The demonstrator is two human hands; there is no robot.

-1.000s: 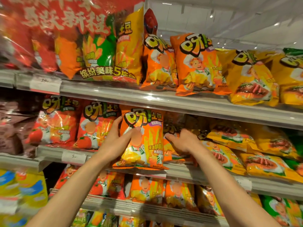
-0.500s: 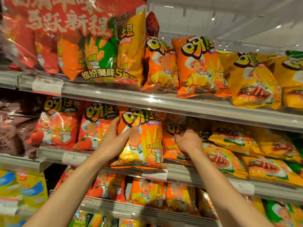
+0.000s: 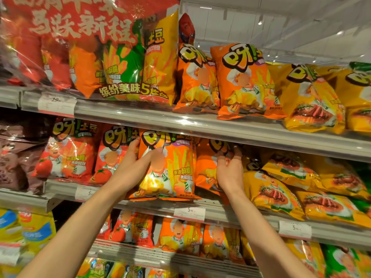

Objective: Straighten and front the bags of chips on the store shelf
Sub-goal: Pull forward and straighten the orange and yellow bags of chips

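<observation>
At the centre of the frame an orange chip bag [image 3: 170, 167] stands upright at the front edge of the middle shelf [image 3: 261, 137], its printed face toward the camera. The left hand [image 3: 132, 167] grasps this bag along its left edge: the thumb lies across the front and the fingers curl round behind the side seam. Just right of it, a second orange bag [image 3: 206, 167] sits further back, partly hidden behind the first. The right hand [image 3: 229, 169] reaches to that bag's right side with the palm turned inward and the fingertips at its upper part; the fingers look loosely bent against the bag, but whether they actually pinch it cannot be told.

Left of centre, two red tomato-flavour bags [image 3: 66, 155] stand upright on the same shelf. At the right of the frame, yellow bags with a steak picture [image 3: 273, 189] lie tilted and overlapping. White price tags [image 3: 189, 212] sit on the shelf rail below the held bag. The upper shelf carries a large red multipack [image 3: 90, 47] at upper left, more orange bags [image 3: 243, 83] in the middle.
</observation>
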